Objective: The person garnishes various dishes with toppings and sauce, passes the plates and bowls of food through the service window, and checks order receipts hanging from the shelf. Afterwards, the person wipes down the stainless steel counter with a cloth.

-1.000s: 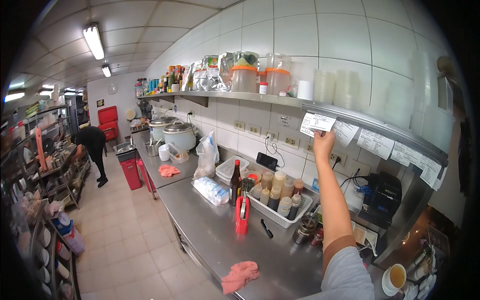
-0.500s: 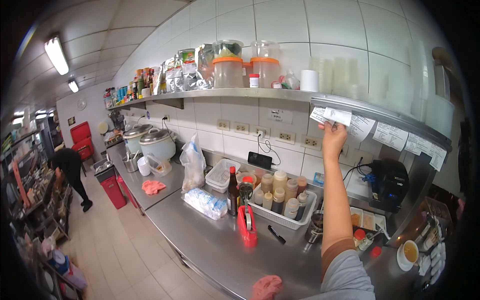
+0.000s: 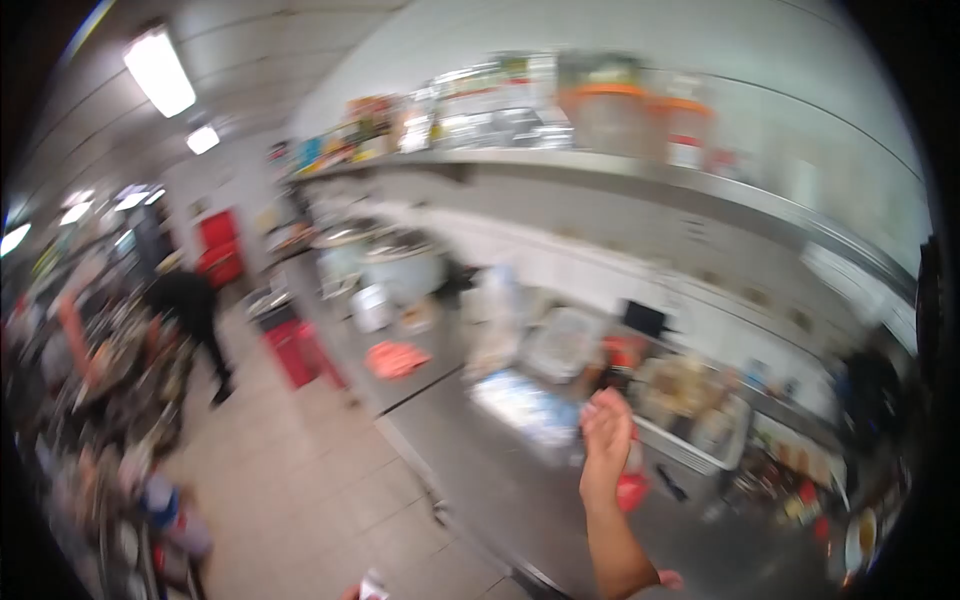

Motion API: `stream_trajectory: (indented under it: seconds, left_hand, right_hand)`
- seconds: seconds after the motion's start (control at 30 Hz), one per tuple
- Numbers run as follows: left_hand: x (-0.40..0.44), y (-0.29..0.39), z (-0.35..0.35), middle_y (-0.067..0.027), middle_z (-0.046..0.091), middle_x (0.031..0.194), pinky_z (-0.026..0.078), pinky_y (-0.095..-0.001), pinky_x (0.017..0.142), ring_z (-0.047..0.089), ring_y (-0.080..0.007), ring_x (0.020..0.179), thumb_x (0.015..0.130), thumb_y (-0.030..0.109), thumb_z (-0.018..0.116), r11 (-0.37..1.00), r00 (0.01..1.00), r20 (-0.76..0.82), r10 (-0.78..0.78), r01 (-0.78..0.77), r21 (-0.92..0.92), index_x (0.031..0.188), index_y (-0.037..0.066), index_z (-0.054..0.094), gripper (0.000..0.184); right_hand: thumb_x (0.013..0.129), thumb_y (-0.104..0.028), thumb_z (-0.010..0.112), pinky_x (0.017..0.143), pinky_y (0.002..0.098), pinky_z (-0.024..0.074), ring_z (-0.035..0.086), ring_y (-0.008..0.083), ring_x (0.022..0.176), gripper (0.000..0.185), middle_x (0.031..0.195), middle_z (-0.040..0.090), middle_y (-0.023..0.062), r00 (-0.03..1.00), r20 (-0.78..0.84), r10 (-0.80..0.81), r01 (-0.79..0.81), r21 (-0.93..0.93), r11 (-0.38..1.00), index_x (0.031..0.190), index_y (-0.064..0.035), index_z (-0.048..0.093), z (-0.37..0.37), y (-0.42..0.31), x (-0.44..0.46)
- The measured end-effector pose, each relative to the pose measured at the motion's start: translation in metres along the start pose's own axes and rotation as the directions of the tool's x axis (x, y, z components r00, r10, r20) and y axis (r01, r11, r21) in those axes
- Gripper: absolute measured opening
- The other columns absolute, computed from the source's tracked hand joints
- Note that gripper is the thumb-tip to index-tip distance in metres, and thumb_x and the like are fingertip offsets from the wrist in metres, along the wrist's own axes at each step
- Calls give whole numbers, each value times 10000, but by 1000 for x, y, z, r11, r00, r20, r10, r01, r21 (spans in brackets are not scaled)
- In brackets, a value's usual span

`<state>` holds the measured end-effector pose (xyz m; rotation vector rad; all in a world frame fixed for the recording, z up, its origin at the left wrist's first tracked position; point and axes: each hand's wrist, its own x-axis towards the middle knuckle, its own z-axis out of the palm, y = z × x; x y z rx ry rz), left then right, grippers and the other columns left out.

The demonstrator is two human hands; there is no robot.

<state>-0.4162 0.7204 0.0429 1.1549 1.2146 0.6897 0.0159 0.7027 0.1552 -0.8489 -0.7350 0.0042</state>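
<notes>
My right hand [image 3: 607,430] is over the steel counter [image 3: 500,490], in front of the red tape dispenser [image 3: 632,490] and right of the plastic-wrapped pack [image 3: 527,410]. Its fingers look bent but are smeared by motion, and I see nothing clear in them. At the bottom edge, only a sliver of my left hand [image 3: 350,593] shows, against a small white item [image 3: 373,586] too blurred to identify. White paper slips [image 3: 850,285] hang under the shelf at the right.
Squeeze bottles stand in a white basket [image 3: 735,455], with a marker [image 3: 671,483] beside it. A pink cloth [image 3: 396,359] and large pots [image 3: 402,265] lie farther along. Another person in black [image 3: 190,305] bends by the left racks, beyond the red bin [image 3: 290,352].
My right hand has come down from the paper slips to over the counter. A sliver of my left hand with a white item has appeared. The view has shifted and blurred.
</notes>
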Motion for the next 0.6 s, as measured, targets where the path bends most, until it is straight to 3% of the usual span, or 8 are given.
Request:
stream_trajectory:
  seconds: [0.03, 0.07, 0.1, 0.17, 0.27, 0.33, 0.47, 0.6]
  left_hand:
    - [3, 12, -10, -200, 525, 1320, 384, -415, 1055, 526, -307, 1180, 884, 207, 606, 999, 999, -25, 33, -32, 43, 1353, -43, 447, 555]
    - [54, -60, -46, -58, 591, 1140, 492, -323, 872, 586, -187, 1037, 861, 111, 658, 960, 969, 43, 245, -248, 128, 1221, 44, 564, 378]
    - [45, -43, -48, -77, 587, 1172, 475, -309, 892, 572, -182, 1084, 854, 97, 683, 969, 970, -49, 238, -233, 88, 1221, 46, 586, 384]
    - [36, 2, -68, -94, 607, 1122, 520, -363, 808, 610, -237, 979, 893, 175, 608, 813, 879, -8, 477, -438, 383, 1267, 67, 508, 402]
    - [60, 18, -136, -118, 571, 1207, 462, -405, 909, 560, -299, 1086, 849, 166, 645, 589, 778, 84, 623, -537, 603, 1332, 103, 487, 512]
    - [81, 17, -179, -129, 547, 1258, 437, -420, 950, 536, -311, 1128, 826, 174, 674, 438, 716, 192, 671, -592, 677, 1347, 125, 494, 553]
    - [125, 18, -267, -134, 514, 1314, 399, -414, 994, 504, -308, 1192, 835, 191, 676, 426, 703, 280, 654, -648, 631, 1414, 126, 406, 642]
    - [165, 26, -327, -154, 379, 1455, 312, -400, 1100, 376, -279, 1338, 868, 284, 677, 673, 747, 45, 664, -622, 400, 1447, 133, 358, 678]
  right_hand:
    - [913, -87, 596, 896, 278, 441, 533, 143, 1033, 440, 1226, 516, 67, 960, 209, 184, -189, 6, 982, 1320, -35, 439, 41, 21, -43]
    - [916, -97, 598, 897, 278, 444, 537, 131, 1010, 415, 1203, 521, 58, 815, 419, 401, -418, -56, 907, 1299, -24, 455, 70, 41, -84]
    - [920, -107, 600, 899, 278, 447, 542, 118, 987, 393, 1179, 527, 50, 578, 593, 561, -582, -182, 793, 1278, -13, 471, 98, 60, -127]
    - [922, -173, 616, 969, 377, 461, 586, 223, 1072, 449, 1215, 549, 105, 189, 695, 694, -701, -399, 591, 1306, -14, 445, 150, 80, -204]
    - [939, -229, 599, 978, 380, 475, 585, 228, 1078, 492, 1207, 541, 109, -341, 599, 725, -908, -409, -90, 1326, 13, 415, 228, 79, -273]
    - [950, -247, 578, 984, 413, 477, 572, 266, 1119, 509, 1228, 539, 133, -386, 684, 620, -901, -424, -93, 1347, 13, 394, 274, 95, -302]
    - [948, -111, 538, 970, 436, 487, 572, 272, 1122, 470, 1265, 531, 154, -387, 692, 609, -840, -537, 77, 1374, 4, 378, 350, 139, -345]
    - [892, -66, 591, 990, 438, 467, 498, 355, 1245, 664, 1370, 477, 191, -227, 745, 628, -865, -451, 222, 1456, -49, 241, 425, 155, -360]
